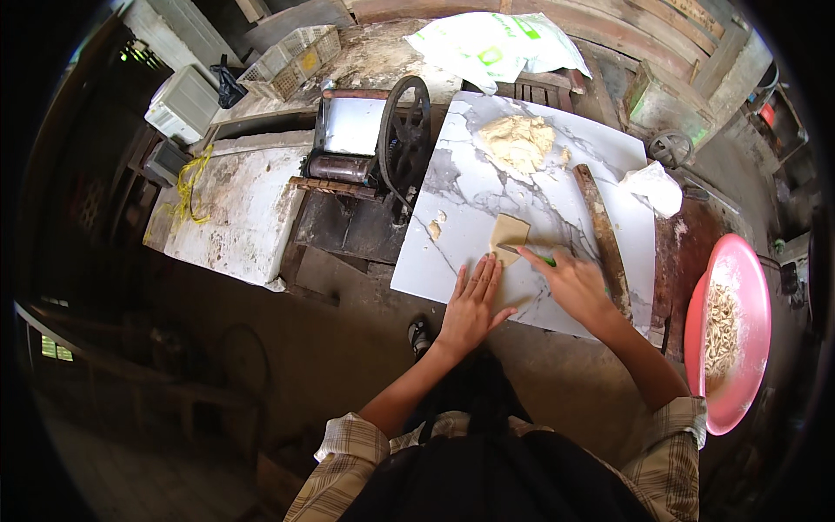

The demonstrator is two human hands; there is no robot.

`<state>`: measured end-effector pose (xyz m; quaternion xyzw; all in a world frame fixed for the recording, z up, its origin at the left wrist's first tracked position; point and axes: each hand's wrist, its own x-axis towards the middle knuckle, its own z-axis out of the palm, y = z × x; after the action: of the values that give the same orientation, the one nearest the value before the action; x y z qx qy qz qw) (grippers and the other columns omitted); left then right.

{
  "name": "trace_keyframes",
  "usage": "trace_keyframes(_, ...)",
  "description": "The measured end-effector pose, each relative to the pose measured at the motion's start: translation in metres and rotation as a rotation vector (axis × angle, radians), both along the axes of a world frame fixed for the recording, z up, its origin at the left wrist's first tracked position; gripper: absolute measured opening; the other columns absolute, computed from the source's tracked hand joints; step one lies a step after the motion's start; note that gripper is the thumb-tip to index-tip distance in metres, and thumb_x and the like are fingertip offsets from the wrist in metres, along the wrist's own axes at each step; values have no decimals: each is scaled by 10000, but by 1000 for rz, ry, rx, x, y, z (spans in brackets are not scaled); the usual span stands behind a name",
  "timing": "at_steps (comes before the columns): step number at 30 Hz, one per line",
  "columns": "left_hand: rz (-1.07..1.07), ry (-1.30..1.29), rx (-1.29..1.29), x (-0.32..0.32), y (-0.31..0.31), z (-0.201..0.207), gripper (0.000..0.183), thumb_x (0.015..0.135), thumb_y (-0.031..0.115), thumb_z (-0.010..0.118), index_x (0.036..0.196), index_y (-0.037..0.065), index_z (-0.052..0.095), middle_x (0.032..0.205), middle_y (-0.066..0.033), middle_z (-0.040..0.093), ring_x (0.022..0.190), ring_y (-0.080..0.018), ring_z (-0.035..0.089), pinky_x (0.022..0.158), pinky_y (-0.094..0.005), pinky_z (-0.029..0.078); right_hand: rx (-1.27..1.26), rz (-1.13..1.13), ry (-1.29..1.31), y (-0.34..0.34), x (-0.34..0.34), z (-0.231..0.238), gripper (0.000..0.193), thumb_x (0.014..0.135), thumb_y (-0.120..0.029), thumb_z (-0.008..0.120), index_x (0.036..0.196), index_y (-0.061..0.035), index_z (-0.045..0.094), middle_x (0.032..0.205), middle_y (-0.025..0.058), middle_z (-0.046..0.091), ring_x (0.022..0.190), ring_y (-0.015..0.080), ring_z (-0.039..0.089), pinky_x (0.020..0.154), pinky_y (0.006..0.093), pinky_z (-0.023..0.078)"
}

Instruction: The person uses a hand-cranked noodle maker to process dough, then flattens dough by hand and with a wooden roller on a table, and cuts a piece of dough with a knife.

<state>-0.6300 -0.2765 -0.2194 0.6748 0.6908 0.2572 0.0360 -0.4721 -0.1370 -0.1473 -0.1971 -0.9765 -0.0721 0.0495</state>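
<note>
A small flat sheet of pale dough (509, 233) lies on the white marble-patterned board (452, 187). My left hand (474, 300) rests flat at the sheet's near edge, fingers stretched out. In my right hand (570, 283) is a knife (546, 259) with a green handle, its blade across the near part of the dough. A big rough lump of dough (517, 143) sits farther back on the board. Small dough scraps (434, 230) lie left of the sheet. To the right of my right hand, a long worn wooden stick (602, 230) stretches along the board.
Left of the board stands a hand-cranked roller machine (348, 143) with a large black wheel (405, 130). A pink basin (750, 335) of cut dough strips is at the right. A white plastic bag (654, 187) lies by the board's right edge, a bigger sack (500, 45) behind it.
</note>
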Motion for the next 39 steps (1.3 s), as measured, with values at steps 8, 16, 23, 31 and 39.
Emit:
trace_keyframes(8,16,53,24,-1,1,-3,778,862,497,534,1387,-40,330,1442,-185,351,1361,-269,311,1125,-484,197,64,59,-31,5,-18,-5,665,769,-54,568,1400,-194,413,766,100,607,604,204,630,531,308,507)
trace_keyframes(16,11,62,9,-2,0,-2,775,859,492,540,1371,-57,344,1446,-184,347,1362,-269,308,1126,-484,196,93,91,-6,8,-18,-7,608,759,-56,567,1348,-181,487,740,91,586,585,199,614,516,304,496)
trace_keyframes(23,4,5,11,-1,1,-1,732,874,443,549,1383,-36,330,1466,-184,311,1368,-298,289,1107,-513,208,97,116,13,13,-13,-10,594,764,-72,573,1342,-179,492,725,87,570,589,199,608,513,313,494)
trace_keyframes(31,4,32,-16,-1,1,0,705,883,431,543,1381,-26,341,1462,-177,320,1364,-289,297,1106,-518,204,60,99,19,16,24,-8,618,757,-62,584,1349,-203,479,755,92,574,633,212,621,550,318,497)
trace_keyframes(39,60,-60,106,-13,15,-1,513,820,314,649,1224,43,486,1230,-123,509,1143,-272,482,1005,-447,343,-115,-188,-112,16,71,8,592,828,-89,565,1383,-234,419,855,123,592,738,275,648,627,378,533)
